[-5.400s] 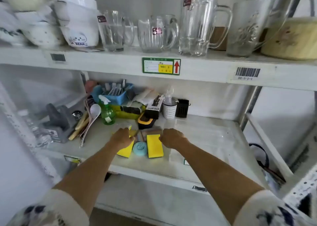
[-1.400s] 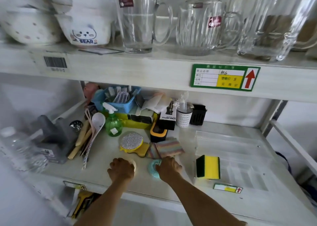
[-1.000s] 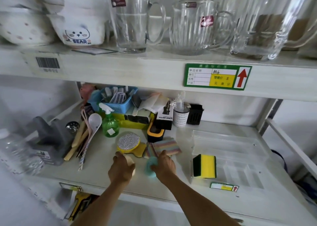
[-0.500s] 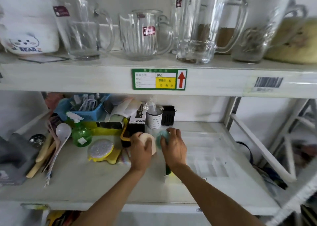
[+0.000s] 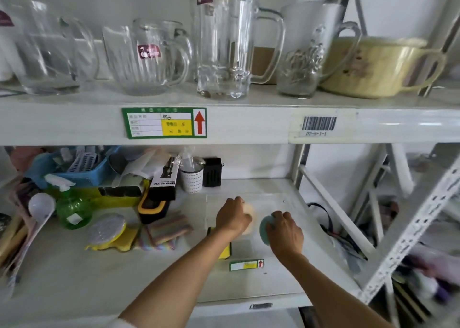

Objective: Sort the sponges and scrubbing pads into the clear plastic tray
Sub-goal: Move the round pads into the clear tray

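Note:
The clear plastic tray (image 5: pixel 271 198) lies on the right half of the lower shelf. Over it, my left hand (image 5: pixel 232 218) is closed on a round cream sponge (image 5: pixel 249 212). Beside it my right hand (image 5: pixel 285 232) grips a round teal sponge (image 5: pixel 265 229). A yellow and dark green sponge (image 5: pixel 226 251) stands in the tray's near left part, mostly hidden by my left forearm. Left of the tray lie a silver round scrubber on a yellow pad (image 5: pixel 107 229) and striped pads (image 5: pixel 169 228).
Clutter fills the shelf's left: a green spray bottle (image 5: pixel 72 209), a blue basket (image 5: pixel 74 166), a white ladle (image 5: pixel 41 207), a black box (image 5: pixel 164 178), a white cup (image 5: pixel 191 178). Glass jugs (image 5: pixel 221 39) stand on the upper shelf. A price label (image 5: pixel 246 265) lies near the tray.
Both hands lifted the cream and teal round sponges from the shelf's front and carried them right, over the tray. The view swung right.

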The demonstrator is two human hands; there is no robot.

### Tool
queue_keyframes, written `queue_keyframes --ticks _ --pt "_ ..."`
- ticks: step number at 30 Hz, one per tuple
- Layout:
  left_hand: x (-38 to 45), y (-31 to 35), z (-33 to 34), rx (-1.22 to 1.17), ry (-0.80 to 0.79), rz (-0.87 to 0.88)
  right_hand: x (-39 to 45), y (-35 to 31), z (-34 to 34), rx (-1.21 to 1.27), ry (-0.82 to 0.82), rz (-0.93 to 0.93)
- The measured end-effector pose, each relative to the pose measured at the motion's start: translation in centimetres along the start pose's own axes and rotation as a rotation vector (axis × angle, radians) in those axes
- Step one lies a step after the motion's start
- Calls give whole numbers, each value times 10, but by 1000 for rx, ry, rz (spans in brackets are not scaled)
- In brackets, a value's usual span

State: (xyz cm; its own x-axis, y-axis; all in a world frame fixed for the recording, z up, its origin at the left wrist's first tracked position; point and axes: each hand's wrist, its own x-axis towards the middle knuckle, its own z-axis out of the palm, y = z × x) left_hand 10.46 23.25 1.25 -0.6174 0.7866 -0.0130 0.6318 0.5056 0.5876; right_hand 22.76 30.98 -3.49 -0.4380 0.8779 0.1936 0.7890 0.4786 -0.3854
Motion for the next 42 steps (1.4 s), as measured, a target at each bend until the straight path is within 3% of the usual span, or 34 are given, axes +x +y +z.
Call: queue_keyframes --ticks 10,21,26,30,36,42 --pt "5 2 29 481 -28 -2 1 10 13 -275 -133 -86" --pt "0 -7 38 729 -63 -2 5 13 19 -400 -141 -72" --pt "2 -13 36 665 -56 -8 7 9 17 -443 -127 -22" --pt "4 -22 24 424 91 14 10 -12 10 -385 15 -78" --pt "-1 -61 -6 228 414 35 17 -90 13 -116 148 -295" --pt "-14 -123 -46 162 518 -97 -6 -174 39 70 71 -499"
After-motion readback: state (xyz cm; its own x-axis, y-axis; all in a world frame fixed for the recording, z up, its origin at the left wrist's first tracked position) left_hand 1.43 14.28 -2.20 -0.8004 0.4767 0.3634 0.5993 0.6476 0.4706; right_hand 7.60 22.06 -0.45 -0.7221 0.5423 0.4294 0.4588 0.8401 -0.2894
